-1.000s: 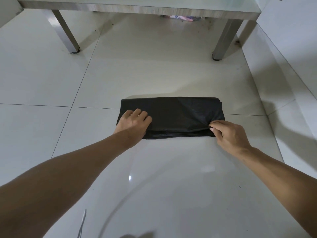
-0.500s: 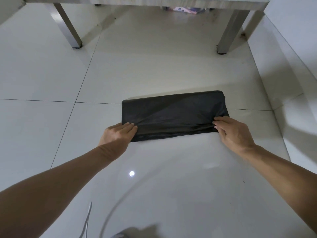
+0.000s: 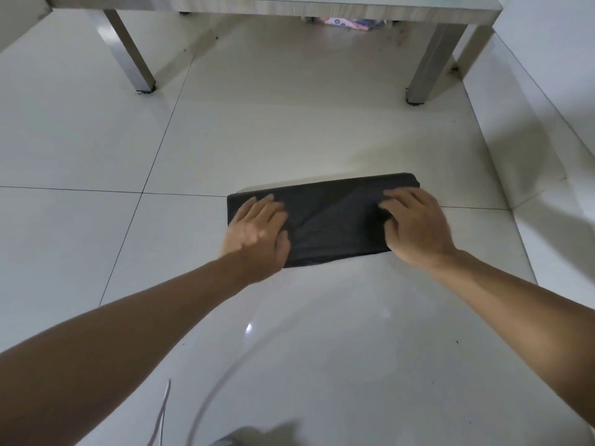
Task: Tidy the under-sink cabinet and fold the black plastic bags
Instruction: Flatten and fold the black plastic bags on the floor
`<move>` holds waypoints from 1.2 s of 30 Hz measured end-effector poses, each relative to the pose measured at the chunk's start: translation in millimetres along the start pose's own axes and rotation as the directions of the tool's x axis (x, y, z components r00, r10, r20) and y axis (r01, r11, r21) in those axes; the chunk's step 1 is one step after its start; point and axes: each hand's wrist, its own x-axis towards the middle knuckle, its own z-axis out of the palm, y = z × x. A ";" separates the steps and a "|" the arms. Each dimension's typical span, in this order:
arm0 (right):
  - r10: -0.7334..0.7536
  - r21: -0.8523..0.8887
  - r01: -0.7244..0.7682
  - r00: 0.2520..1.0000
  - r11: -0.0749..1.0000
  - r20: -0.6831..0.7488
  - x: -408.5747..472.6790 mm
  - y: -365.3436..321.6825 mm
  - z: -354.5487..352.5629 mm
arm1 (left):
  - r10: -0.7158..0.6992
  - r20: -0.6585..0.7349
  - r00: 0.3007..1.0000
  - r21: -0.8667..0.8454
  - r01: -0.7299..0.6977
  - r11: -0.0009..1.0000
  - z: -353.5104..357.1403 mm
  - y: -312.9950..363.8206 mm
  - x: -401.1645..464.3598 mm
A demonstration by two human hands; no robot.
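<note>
A black plastic bag (image 3: 331,217), folded into a long flat rectangle, lies on the white tiled floor. My left hand (image 3: 257,230) rests flat on its left end, fingers spread and pointing away from me. My right hand (image 3: 415,223) lies palm down on its right end, fingers slightly curled over the plastic. Both hands press on top of the bag and neither one grips an edge.
A metal-framed stand crosses the top, with one leg (image 3: 135,56) at the left and one leg (image 3: 431,62) at the right. Pink packaging (image 3: 347,22) lies beneath it. A white wall (image 3: 553,107) runs along the right. A thin cord (image 3: 161,413) lies near me.
Both hands have let go of the bag's near edge, which is folded over away from me, and now lie flat on top. The bag is narrower than before.
</note>
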 end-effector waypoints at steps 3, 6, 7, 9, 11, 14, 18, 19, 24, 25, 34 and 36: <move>0.078 0.053 -0.095 0.963 0.994 0.259 34.2 -32.9 9.3 | -0.109 0.270 0.957 0.060 0.097 0.994 17.1 17.1 33.2; 0.077 -0.017 -0.078 0.892 0.997 0.446 44.5 -41.6 32.1 | -0.202 0.378 0.904 0.156 0.153 0.976 40.0 18.6 36.0; 0.086 -0.046 -0.073 0.880 0.996 0.467 43.1 -38.8 38.1 | -0.234 0.394 0.889 0.184 0.173 0.968 45.9 16.2 32.3; 0.133 -0.093 -0.101 0.874 0.991 0.468 37.9 -27.0 46.3 | -0.289 0.412 0.864 0.216 0.215 0.952 53.7 9.2 22.8; 0.183 -0.124 -0.143 0.883 0.982 0.432 31.5 -12.7 49.0 | -0.291 0.387 0.875 0.226 0.216 0.950 54.8 3.4 12.7; 0.254 -0.152 -0.210 0.886 0.966 0.388 21.3 7.7 48.5 | -0.298 0.356 0.885 0.220 0.230 0.948 52.3 -2.5 0.1; 0.351 -0.133 -0.324 0.856 0.937 0.380 10.4 26.9 43.7 | -0.364 0.346 0.865 0.207 0.308 0.928 51.4 -6.6 -8.9; 0.358 -0.134 -0.332 0.850 0.934 0.386 9.0 29.9 42.9 | -0.377 0.347 0.859 0.196 0.327 0.925 50.6 -7.9 -10.4; 0.377 -0.071 -0.382 0.834 0.921 0.403 18.3 35.8 28.9 | -0.376 0.336 0.863 0.111 0.360 0.926 34.3 -30.9 -0.9; 0.355 -0.038 -0.373 0.841 0.927 0.408 25.7 36.9 24.1 | -0.352 0.336 0.873 0.083 0.345 0.935 29.8 -37.0 7.8; 0.301 -0.156 -0.281 0.607 0.947 0.735 113.9 53.9 -2.5 | -0.348 0.676 0.650 0.157 0.335 0.929 11.4 -68.0 94.6; 0.272 -0.083 -0.332 0.578 0.939 0.769 116.8 56.9 -4.1 | -0.350 0.716 0.604 0.158 0.348 0.924 10.4 -70.9 96.6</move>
